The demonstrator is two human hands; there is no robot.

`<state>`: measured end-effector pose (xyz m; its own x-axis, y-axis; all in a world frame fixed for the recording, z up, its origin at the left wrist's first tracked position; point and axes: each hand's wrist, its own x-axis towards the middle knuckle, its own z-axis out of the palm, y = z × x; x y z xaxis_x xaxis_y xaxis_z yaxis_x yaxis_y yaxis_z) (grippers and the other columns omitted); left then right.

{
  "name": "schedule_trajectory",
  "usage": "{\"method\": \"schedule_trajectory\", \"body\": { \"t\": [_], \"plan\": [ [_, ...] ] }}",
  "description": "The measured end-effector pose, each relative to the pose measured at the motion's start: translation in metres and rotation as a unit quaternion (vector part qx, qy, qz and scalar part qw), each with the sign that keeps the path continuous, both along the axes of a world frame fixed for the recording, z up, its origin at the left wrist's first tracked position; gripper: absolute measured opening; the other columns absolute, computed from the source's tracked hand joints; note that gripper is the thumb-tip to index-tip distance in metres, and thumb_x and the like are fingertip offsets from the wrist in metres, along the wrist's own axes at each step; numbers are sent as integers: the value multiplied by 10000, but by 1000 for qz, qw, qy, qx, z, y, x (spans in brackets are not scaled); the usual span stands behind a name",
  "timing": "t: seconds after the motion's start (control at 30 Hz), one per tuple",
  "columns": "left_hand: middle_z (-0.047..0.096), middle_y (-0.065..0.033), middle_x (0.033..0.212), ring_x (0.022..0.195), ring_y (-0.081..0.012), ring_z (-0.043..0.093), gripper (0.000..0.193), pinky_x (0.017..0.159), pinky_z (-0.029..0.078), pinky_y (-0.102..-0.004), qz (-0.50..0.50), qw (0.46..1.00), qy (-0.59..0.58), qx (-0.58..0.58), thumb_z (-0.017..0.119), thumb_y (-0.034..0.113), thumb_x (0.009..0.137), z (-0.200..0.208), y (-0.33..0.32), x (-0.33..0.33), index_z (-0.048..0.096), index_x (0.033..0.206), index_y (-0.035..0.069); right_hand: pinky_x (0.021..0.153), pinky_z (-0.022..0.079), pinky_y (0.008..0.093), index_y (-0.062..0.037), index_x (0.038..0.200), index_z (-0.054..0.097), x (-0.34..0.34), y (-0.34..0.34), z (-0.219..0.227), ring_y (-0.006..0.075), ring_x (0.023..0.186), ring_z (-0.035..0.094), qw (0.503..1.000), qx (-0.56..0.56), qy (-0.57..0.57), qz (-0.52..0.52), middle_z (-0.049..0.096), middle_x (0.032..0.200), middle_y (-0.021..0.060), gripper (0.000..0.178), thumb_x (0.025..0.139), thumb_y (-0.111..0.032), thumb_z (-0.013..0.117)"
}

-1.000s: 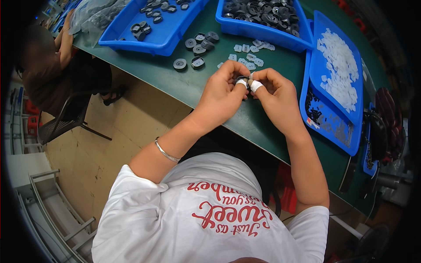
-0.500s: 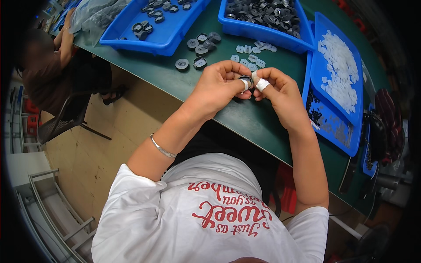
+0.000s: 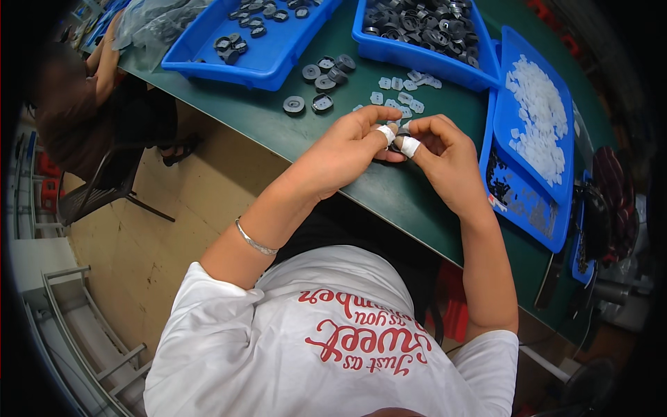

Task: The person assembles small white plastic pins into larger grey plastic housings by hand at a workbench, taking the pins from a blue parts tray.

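My left hand (image 3: 351, 144) and my right hand (image 3: 446, 161) meet over the table's near edge, fingers closed. Between their fingertips is a small black round plastic part (image 3: 398, 144), mostly covered by the fingers. White tape wraps both thumbs. Whether a small white piece is pinched there too, I cannot make out. Just beyond my fingers lie several small translucent white plastic plates (image 3: 416, 105). To the left of them, a loose group of round black-and-grey parts (image 3: 324, 83) rests on the green table (image 3: 264, 115).
A blue tray (image 3: 278, 75) with some round parts stands far left; a blue bin (image 3: 424, 59) heaped with black parts stands beyond my hands. On the right, a blue tray of white plates (image 3: 497, 125) overlaps another with small black pieces (image 3: 497, 174). A person (image 3: 69, 118) sits at left.
The black part has turned between my fingers and shows less. My left index finger now stretches across it, and my right hand has shifted slightly down. The whole view has moved a little.
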<state>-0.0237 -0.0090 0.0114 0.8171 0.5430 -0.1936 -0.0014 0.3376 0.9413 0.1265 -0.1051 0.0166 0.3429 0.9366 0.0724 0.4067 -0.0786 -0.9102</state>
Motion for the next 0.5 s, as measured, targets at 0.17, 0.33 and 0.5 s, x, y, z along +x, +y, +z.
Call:
{"method": "schedule_trajectory", "body": {
  "t": [0.17, 0.33, 0.5],
  "plan": [
    [610, -122, 1063, 924, -154, 641, 336, 852, 527, -267, -20, 999, -25, -26, 517, 159, 963, -4, 3, -5, 509, 1199, -80, 638, 473, 263, 7, 888, 627, -6, -2, 9, 145, 682, 570, 988, 95, -120, 27, 577, 882, 75, 144, 753, 16, 675],
    [646, -117, 979, 815, -129, 645, 311, 765, 536, -242, -58, 996, -44, -59, 586, 145, 931, -6, 7, -12, 543, 1144, -77, 653, 494, 294, 3, 874, 612, -7, -4, 5, 186, 736, 620, 951, 189, -238, 47, 589, 900, 104, 148, 742, 54, 656],
    [641, -77, 980, 874, -138, 625, 299, 722, 531, -272, 63, 980, -44, 181, 650, 19, 837, -8, 1, -13, 578, 1125, -23, 790, 503, 275, 3, 1106, 546, -5, 2, -5, 152, 858, 617, 982, 67, 175, 30, 617, 927, 82, 265, 850, 15, 611]
  ]
}}
